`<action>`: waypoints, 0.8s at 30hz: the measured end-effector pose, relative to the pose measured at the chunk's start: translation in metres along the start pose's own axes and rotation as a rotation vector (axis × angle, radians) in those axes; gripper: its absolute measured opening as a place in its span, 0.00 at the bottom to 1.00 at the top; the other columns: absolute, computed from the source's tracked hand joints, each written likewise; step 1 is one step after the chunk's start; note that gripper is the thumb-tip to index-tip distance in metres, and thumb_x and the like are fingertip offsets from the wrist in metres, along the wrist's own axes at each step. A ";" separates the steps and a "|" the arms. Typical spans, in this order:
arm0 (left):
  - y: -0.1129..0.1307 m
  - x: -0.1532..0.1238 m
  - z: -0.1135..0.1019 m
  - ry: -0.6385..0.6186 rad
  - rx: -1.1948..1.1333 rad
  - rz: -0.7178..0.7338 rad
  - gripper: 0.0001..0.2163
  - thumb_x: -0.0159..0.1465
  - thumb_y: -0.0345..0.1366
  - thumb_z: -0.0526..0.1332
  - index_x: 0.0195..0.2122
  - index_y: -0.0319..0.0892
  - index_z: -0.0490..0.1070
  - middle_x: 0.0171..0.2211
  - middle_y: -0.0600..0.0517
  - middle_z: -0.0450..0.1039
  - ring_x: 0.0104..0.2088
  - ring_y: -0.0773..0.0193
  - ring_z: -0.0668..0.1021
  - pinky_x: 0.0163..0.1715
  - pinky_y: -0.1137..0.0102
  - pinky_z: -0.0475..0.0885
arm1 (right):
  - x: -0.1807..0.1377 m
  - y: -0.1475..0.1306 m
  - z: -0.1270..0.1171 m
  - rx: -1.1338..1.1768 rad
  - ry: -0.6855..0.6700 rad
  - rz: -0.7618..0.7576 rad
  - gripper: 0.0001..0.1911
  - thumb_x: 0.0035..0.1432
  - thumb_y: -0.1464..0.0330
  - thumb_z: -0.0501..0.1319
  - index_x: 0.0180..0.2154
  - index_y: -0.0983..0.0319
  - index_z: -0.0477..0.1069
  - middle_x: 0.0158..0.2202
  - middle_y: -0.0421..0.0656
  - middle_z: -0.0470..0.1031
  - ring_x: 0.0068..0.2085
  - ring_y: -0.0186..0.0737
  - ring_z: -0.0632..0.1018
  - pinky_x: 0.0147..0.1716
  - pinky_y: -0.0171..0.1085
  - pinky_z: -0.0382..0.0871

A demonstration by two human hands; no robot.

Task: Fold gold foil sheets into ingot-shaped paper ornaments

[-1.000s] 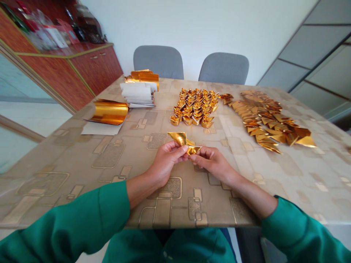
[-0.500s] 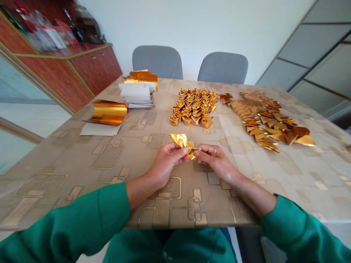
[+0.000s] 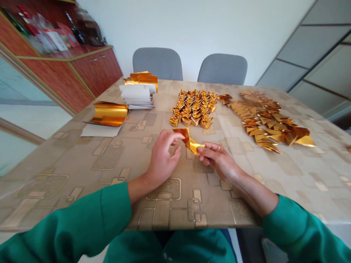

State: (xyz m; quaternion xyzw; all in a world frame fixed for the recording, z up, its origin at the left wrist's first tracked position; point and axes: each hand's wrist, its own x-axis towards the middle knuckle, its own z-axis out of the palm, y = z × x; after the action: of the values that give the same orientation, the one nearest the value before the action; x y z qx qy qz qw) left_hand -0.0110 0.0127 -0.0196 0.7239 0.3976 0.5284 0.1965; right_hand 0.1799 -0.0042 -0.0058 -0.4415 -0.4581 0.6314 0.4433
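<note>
A partly folded piece of gold foil paper [image 3: 194, 145] is held above the table, pinched at its right end by my right hand [image 3: 218, 157]. My left hand [image 3: 164, 153] is beside its left side with thumb and fingers apart; the fingertips are close to the paper's upper left flap, and whether they touch it I cannot tell. Beyond my hands stand rows of folded gold paper ingots [image 3: 193, 107]. Over to the right lies a spread of folded gold paper pieces [image 3: 263, 120], overlapping one another.
The patterned tablecloth [image 3: 109, 157] covers the table. At the back left are a stack of paper sheets [image 3: 137, 95] and a curled gold sheet [image 3: 109, 114] on paper. Two grey chairs [image 3: 157, 64] stand beyond the far edge, with a wooden cabinet [image 3: 82, 69] at left.
My left hand has let go its pinch on the gold foil paper, opened and turned slightly away. The paper has swung a little and now hangs from my right hand's grip.
</note>
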 end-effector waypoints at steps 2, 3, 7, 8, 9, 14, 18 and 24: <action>0.001 0.002 -0.003 -0.015 0.211 0.190 0.11 0.60 0.24 0.62 0.42 0.44 0.73 0.39 0.50 0.67 0.42 0.62 0.73 0.43 0.65 0.72 | 0.000 0.000 0.000 0.028 0.005 0.013 0.13 0.49 0.59 0.70 0.24 0.62 0.75 0.22 0.38 0.73 0.21 0.28 0.63 0.22 0.33 0.50; 0.002 0.003 -0.004 -0.018 0.280 0.254 0.09 0.60 0.26 0.64 0.41 0.43 0.74 0.40 0.49 0.67 0.42 0.61 0.73 0.43 0.64 0.72 | 0.000 0.000 0.000 0.040 0.006 0.018 0.12 0.49 0.60 0.70 0.25 0.62 0.75 0.22 0.38 0.72 0.21 0.28 0.63 0.22 0.33 0.50; 0.007 0.006 -0.008 -0.057 0.439 0.431 0.04 0.62 0.32 0.66 0.38 0.42 0.75 0.37 0.48 0.73 0.38 0.59 0.74 0.39 0.63 0.70 | -0.001 -0.001 0.001 0.047 0.000 0.024 0.12 0.48 0.60 0.70 0.23 0.61 0.76 0.20 0.37 0.71 0.20 0.28 0.63 0.22 0.33 0.50; 0.008 0.007 -0.009 -0.074 0.458 0.465 0.03 0.62 0.31 0.66 0.37 0.42 0.75 0.36 0.49 0.74 0.37 0.59 0.74 0.38 0.63 0.70 | -0.002 -0.002 0.002 0.034 -0.007 0.020 0.12 0.48 0.60 0.70 0.23 0.61 0.75 0.20 0.37 0.71 0.20 0.28 0.62 0.21 0.33 0.50; 0.009 0.007 -0.010 -0.090 0.465 0.492 0.02 0.62 0.30 0.65 0.36 0.42 0.75 0.35 0.49 0.76 0.36 0.59 0.74 0.37 0.63 0.69 | -0.002 -0.002 0.002 0.014 -0.016 0.013 0.13 0.48 0.59 0.70 0.23 0.61 0.75 0.20 0.37 0.71 0.20 0.28 0.62 0.21 0.33 0.50; 0.007 0.007 -0.010 -0.082 0.348 0.396 0.03 0.63 0.28 0.62 0.33 0.41 0.74 0.33 0.49 0.77 0.35 0.62 0.76 0.36 0.67 0.70 | -0.001 -0.001 -0.001 -0.131 -0.026 -0.044 0.21 0.56 0.51 0.64 0.24 0.61 0.75 0.19 0.38 0.69 0.21 0.30 0.64 0.21 0.34 0.53; 0.008 0.009 -0.005 0.005 0.049 -0.012 0.03 0.60 0.29 0.63 0.29 0.41 0.71 0.27 0.53 0.74 0.29 0.67 0.75 0.31 0.71 0.70 | 0.000 0.000 -0.003 -0.220 0.060 -0.169 0.19 0.57 0.50 0.65 0.29 0.60 0.73 0.28 0.39 0.72 0.27 0.33 0.68 0.28 0.35 0.62; 0.020 0.005 0.002 -0.039 -0.579 -0.656 0.10 0.53 0.36 0.69 0.27 0.40 0.68 0.26 0.56 0.71 0.26 0.71 0.73 0.28 0.74 0.71 | 0.002 0.004 0.005 -0.190 -0.096 -0.197 0.20 0.55 0.52 0.67 0.40 0.59 0.69 0.38 0.41 0.73 0.40 0.38 0.74 0.41 0.39 0.69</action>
State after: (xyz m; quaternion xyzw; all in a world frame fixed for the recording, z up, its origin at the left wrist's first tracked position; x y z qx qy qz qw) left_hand -0.0016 0.0046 -0.0033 0.4843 0.4382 0.5141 0.5559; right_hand 0.1743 -0.0041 -0.0090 -0.4037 -0.5774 0.5591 0.4371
